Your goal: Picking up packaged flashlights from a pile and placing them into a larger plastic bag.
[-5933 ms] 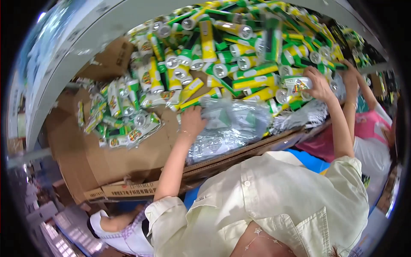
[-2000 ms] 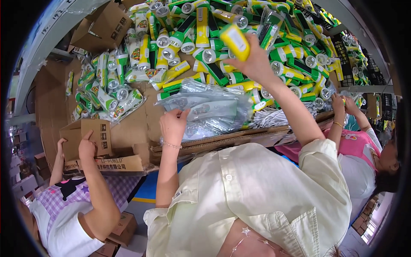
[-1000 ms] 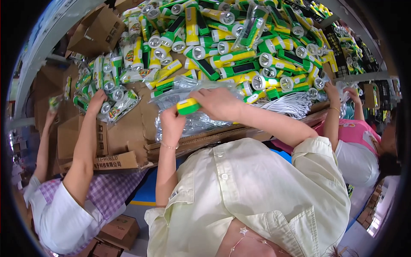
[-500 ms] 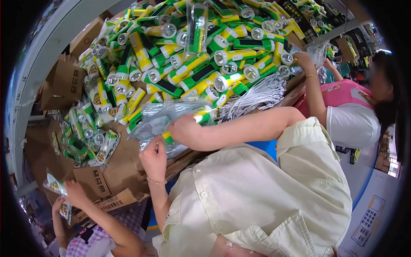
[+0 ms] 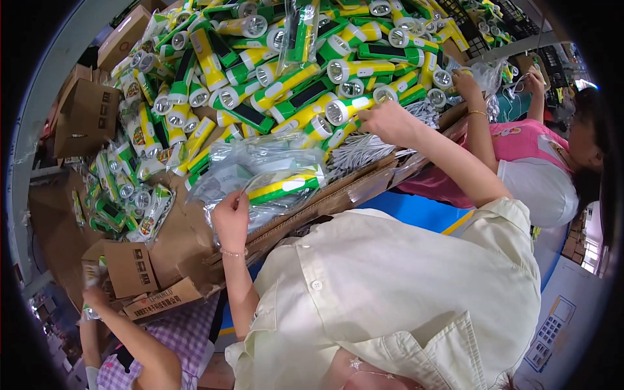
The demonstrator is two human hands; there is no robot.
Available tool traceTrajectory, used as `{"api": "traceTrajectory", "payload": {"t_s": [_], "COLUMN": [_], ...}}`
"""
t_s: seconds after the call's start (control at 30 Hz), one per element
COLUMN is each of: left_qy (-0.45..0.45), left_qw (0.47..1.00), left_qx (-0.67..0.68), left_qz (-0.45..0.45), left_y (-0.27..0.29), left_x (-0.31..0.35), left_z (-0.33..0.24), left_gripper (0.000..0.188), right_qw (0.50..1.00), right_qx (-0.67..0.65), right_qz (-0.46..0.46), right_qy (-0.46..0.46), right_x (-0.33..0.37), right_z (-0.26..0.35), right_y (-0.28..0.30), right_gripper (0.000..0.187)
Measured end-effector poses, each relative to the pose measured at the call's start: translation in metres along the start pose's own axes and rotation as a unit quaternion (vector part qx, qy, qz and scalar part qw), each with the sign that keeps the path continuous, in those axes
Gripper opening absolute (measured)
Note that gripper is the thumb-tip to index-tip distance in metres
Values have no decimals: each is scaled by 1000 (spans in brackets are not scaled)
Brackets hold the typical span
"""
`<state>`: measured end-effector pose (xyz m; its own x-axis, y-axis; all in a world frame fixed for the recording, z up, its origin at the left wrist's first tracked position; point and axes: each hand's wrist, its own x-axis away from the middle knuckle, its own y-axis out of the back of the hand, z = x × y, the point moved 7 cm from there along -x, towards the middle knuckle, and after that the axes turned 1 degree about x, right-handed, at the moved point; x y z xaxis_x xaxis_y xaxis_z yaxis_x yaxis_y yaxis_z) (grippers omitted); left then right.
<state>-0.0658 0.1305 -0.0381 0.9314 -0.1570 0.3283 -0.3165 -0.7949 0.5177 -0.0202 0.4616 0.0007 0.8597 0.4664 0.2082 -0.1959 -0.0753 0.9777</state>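
Note:
My left hand (image 5: 231, 218) pinches the open edge of a clear plastic bag. Inside the bag lies a yellow-and-green flashlight (image 5: 286, 187), on top of a stack of flat clear bags (image 5: 224, 166). My right hand (image 5: 390, 123) is at the near side of the flashlight pile, above a bundle of white cables (image 5: 364, 151). Its fingers are bent together beside a yellow flashlight (image 5: 351, 107); what they grip, if anything, is hidden.
A large heap of flashlights (image 5: 292, 97) fills the table. Bagged flashlights (image 5: 123, 188) and cardboard boxes (image 5: 88, 117) are at the left. Co-workers sit on both sides, one in a pink apron (image 5: 520, 146), one in purple check (image 5: 185, 344). A cardboard edge (image 5: 338, 198) runs before me.
My right hand has left the bag and moved right and away to the cables. The flashlight now shows inside the bag. My left hand stays at the bag's edge.

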Motion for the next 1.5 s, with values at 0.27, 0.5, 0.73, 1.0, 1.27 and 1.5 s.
{"api": "traceTrajectory", "payload": {"t_s": [0.27, 0.5, 0.73, 1.0, 1.27, 1.5], "left_qy": [-19, 38, 2, -46, 5, 27], "left_qw": [1000, 998, 998, 995, 993, 956], "left_qx": [0, 44, 15, 59, 10, 208], "left_qz": [18, 31, 62, 59, 114, 204], "left_y": [-4, 0, -9, -14, -22, -26], "left_x": [-9, -3, -18, -15, -10, 3], "left_z": [15, 23, 16, 15, 16, 39], "left_gripper": [23, 24, 22, 17, 19, 18], "right_qw": [997, 934, 647, 997, 994, 990], "right_qx": [73, -308, -735, -74, 46, -132], "right_qz": [-12, -157, -201, -8, 96, 11], "right_qy": [11, -90, -14, -25, 0, 52], "right_x": [23, -7, -90, -89, -99, -125], "right_z": [-11, 9, 120, 131, 129, 162], "right_y": [4, 115, 70, -21, -17, -34], "right_gripper": [6, 3, 8, 6, 7, 10]}}
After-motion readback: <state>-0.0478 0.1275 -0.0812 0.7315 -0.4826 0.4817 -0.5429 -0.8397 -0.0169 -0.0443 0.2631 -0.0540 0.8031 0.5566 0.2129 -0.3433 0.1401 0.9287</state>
